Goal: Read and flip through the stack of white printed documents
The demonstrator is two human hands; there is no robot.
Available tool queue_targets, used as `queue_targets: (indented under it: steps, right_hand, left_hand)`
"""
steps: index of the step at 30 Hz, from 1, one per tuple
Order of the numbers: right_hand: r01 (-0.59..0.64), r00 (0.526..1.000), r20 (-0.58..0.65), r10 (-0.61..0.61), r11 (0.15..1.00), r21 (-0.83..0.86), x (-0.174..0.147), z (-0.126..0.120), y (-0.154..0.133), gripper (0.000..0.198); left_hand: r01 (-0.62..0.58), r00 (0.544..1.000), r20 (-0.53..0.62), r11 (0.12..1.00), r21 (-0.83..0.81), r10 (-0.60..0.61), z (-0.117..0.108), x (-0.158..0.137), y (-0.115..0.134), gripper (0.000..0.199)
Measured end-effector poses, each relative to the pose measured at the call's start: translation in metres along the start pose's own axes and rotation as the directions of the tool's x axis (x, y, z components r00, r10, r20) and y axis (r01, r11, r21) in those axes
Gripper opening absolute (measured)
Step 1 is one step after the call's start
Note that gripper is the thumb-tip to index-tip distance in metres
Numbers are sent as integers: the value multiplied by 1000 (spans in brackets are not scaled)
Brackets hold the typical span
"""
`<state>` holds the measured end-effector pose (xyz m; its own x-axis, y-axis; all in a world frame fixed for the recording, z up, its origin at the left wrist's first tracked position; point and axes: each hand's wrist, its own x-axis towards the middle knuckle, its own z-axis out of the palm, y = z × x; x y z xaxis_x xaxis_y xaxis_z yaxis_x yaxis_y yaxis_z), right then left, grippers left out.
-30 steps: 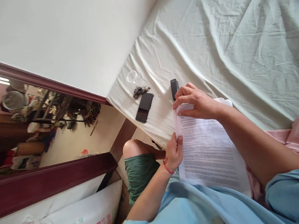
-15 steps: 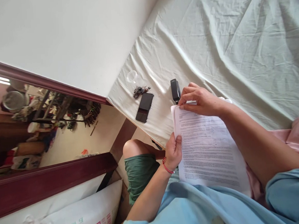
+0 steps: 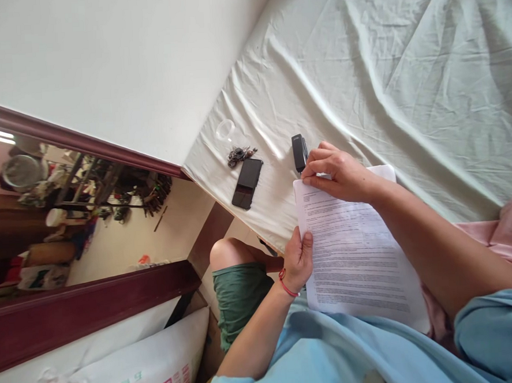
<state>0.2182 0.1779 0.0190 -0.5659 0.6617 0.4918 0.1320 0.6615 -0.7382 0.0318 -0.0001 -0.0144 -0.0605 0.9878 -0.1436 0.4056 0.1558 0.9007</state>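
A stack of printed paper sheets [image 3: 355, 255] lies tilted over my lap, its top end on the bed. My left hand [image 3: 298, 258] is closed on the stack's left edge, thumb on the printed side, fingers hidden underneath. At the top left corner, my right hand [image 3: 339, 173] pinches the paper between thumb and fingers. Just beyond that corner a black stapler [image 3: 299, 153] rests on the sheet, its near end close to my right fingertips.
Left of the stapler lie a black phone [image 3: 247, 183], a bunch of keys [image 3: 240, 155] and a clear round plastic container [image 3: 226, 131]. A wrinkled pale bedsheet [image 3: 405, 78] covers the bed. A mirror with a dark red frame [image 3: 92, 288] and a white sack [image 3: 132, 366] are at left.
The sheets' edges at the top left corner have come closer together and look more even. My right hand has shifted slightly left along that corner; my left hand keeps its hold.
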Motion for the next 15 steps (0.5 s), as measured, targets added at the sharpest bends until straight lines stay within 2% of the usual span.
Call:
queue_targets:
  steps: [9, 15]
  right_hand:
    - [-50, 997, -57, 49, 998, -26, 0, 4, 1, 11]
    - [-67, 996, -59, 67, 998, -2, 0, 3, 1, 9]
  left_hand:
    - [-18, 1000, -2, 1000, 9, 18, 1, -1, -1, 44]
    - [-27, 1000, 7, 999, 18, 27, 1, -1, -1, 44]
